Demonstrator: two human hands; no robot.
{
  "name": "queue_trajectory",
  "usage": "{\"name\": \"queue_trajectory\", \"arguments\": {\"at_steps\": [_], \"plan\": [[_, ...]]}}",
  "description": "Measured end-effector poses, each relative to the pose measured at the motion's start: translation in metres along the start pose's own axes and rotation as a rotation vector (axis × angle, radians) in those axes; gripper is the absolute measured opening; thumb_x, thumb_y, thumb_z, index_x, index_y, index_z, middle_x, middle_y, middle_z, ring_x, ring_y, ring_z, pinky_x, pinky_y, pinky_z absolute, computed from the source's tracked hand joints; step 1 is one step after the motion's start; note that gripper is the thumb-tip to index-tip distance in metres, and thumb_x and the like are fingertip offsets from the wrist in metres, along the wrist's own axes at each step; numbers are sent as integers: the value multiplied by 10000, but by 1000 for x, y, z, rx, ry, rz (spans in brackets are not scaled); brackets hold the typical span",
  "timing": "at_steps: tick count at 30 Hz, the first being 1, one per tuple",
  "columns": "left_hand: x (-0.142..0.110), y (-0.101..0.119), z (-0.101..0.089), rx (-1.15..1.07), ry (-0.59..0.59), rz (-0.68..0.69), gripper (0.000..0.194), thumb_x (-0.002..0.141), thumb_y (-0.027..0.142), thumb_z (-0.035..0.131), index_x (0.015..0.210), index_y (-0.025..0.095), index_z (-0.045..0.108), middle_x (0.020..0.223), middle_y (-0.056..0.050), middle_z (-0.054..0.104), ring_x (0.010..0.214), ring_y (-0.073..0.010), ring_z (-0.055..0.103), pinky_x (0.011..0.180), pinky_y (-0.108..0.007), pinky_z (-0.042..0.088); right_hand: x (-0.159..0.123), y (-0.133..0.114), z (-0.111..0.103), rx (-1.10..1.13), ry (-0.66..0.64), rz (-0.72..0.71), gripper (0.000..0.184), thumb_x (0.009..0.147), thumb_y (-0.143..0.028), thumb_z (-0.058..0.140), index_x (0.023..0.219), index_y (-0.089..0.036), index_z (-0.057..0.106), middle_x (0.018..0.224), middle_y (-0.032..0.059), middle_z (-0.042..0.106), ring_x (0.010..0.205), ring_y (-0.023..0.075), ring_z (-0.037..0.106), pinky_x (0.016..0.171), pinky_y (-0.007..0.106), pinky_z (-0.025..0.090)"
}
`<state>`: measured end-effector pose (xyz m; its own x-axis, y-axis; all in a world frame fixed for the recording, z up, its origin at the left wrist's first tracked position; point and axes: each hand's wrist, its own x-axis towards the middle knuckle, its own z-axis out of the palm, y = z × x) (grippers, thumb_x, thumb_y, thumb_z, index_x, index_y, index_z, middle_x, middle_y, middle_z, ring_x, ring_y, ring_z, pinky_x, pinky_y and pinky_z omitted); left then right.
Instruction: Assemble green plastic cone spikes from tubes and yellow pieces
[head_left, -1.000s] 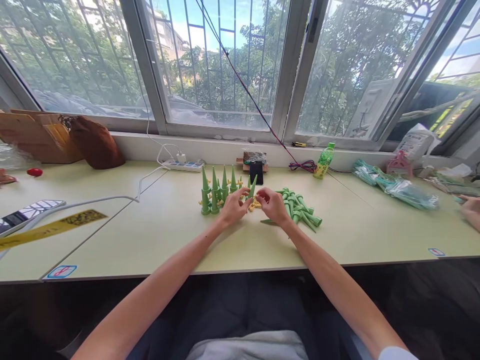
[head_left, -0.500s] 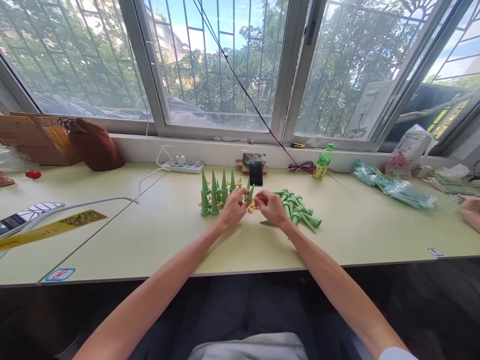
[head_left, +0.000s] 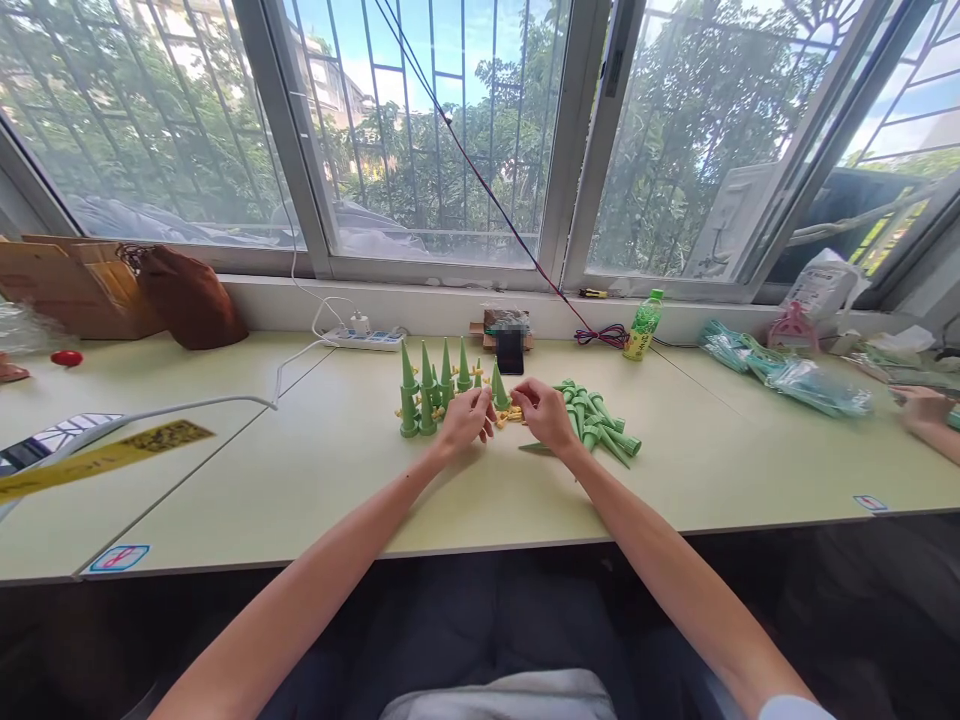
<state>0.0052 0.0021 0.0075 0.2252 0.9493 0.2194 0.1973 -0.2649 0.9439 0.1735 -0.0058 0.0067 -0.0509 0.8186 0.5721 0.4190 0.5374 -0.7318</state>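
Holds left hand, with fingers apart, beside upright green plastic cone at two o'clock; cannot tell grip of right hand.

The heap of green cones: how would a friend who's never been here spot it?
Below the windows runs a long pale table; near its middle is the person's right hand. The heap of green cones lies just right of that hand. Unlike the upright cones beside the left hand, these lie jumbled together.
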Motion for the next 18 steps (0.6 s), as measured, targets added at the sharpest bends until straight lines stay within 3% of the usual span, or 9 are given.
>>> {"name": "queue_trajectory", "arguments": {"at_steps": [5,11,18], "plan": [[0,4,-2,-217,-176,-257,656,889,697,437,612,120,580,661,-125,671,484,-142,612,451,-243,459,-1,-1,1,29,-35,-22,233,909,-381,524,802,-193,610,697,11,666,577,133,551,598,249,437],[-4,10,-3,-305,-203,-279,587,883,628,527,648,103,641,745,-158,716,520,-143,629,487,-248,466,-1,-1,-1,35,-30,-41,297,933,-438,495,796,-191,589,686,8,629,574,127,522,588,243,427],[-7,15,-8,-331,-295,-292,597,817,671,595,722,90,696,864,-179,735,574,-144,651,493,-229,467,-1,-2,-2,58,-32,-45,316,931,-472,491,799,-194,563,667,-1,598,571,128,521,583,245,432]]}}
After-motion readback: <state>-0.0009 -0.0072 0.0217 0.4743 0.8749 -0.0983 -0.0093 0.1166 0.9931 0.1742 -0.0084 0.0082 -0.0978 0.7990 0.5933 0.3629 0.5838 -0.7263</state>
